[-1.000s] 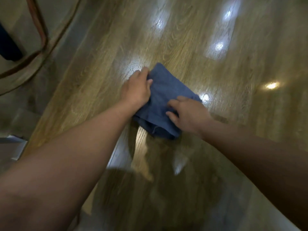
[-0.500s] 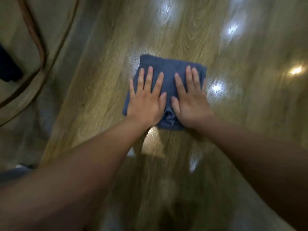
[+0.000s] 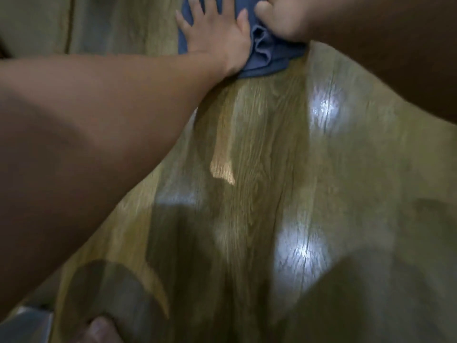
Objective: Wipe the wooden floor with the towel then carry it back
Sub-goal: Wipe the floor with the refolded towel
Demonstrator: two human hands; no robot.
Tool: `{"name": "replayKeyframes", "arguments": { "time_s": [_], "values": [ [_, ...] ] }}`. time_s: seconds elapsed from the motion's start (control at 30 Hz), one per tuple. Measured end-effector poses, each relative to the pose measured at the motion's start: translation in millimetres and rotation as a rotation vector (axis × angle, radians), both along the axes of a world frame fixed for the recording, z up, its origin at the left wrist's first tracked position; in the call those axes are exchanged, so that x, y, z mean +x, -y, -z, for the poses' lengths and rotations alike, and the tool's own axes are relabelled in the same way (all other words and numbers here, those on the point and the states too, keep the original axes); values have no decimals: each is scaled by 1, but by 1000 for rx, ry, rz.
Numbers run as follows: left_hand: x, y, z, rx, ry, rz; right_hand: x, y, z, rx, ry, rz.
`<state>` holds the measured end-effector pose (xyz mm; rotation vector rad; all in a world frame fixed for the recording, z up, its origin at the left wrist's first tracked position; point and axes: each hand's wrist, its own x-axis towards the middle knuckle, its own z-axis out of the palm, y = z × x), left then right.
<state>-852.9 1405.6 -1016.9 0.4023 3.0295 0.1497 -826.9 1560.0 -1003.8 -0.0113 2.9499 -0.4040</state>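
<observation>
A blue towel [image 3: 265, 54] lies on the glossy wooden floor [image 3: 259, 169] at the top edge of the head view, bunched into folds between my hands. My left hand [image 3: 214, 33] presses flat on its left part with fingers straight and spread. My right hand [image 3: 284, 18] presses on its right part; only the thumb and the heel of that hand show, the fingers are cut off by the frame. Both forearms reach up from the lower corners.
Ceiling lights glare on the floor planks [image 3: 324, 107]. A paler strip of flooring with a dark line [image 3: 71, 23] runs along the upper left. A toe [image 3: 99, 328] shows at the bottom left, beside a grey edge [image 3: 27, 323].
Both hands went from gripping the towel to pressing flat on it, then pushed it forward; the towel and hands now sit at the top of the view and the towel has bunched.
</observation>
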Motion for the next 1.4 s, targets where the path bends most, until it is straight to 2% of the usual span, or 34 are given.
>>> {"name": "replayKeyframes", "arguments": {
  "time_s": [0.13, 0.2, 0.3, 0.4, 0.5, 0.6, 0.7, 0.87, 0.97, 1.1, 1.17, 1.23, 1.3, 1.4],
  "values": [
    [13, 8, -8, 25, 70, 36, 21, 24, -15, -102, -59, 109],
    [54, 18, -12, 35, 95, 56, 63, 32, -17, -135, -39, 135],
    [170, 45, -17, 72, 65, 50, 177, 62, -15, -164, -99, 154],
    [323, 82, -25, 107, 100, 110, 336, 97, -16, -204, -137, 195],
    [409, 95, -19, 46, 185, 150, 422, 98, -13, -124, -56, 103],
    [392, 67, -18, 3, 209, 90, 391, 64, -12, -100, -1, -27],
    [339, 26, -19, -7, 173, 75, 335, 27, -14, -83, -36, -66],
    [217, -45, -14, 9, 73, 138, 224, -43, -13, -33, -36, 24],
    [142, -83, -13, 2, 105, 170, 152, -85, -7, 73, -44, 55],
    [107, -94, -18, 2, 134, 192, 111, -92, -14, 72, 38, 97],
    [130, -88, -18, 13, 130, 188, 140, -86, -15, 35, 45, 92],
    [185, -77, -20, 25, 132, 198, 203, -86, -15, 0, 7, 1],
    [272, -61, -26, 82, 144, 251, 295, -90, -18, -23, -39, -102],
    [432, -19, -43, 143, 251, 405, 455, -88, -25, 7, -3, -175]
  ]
}}
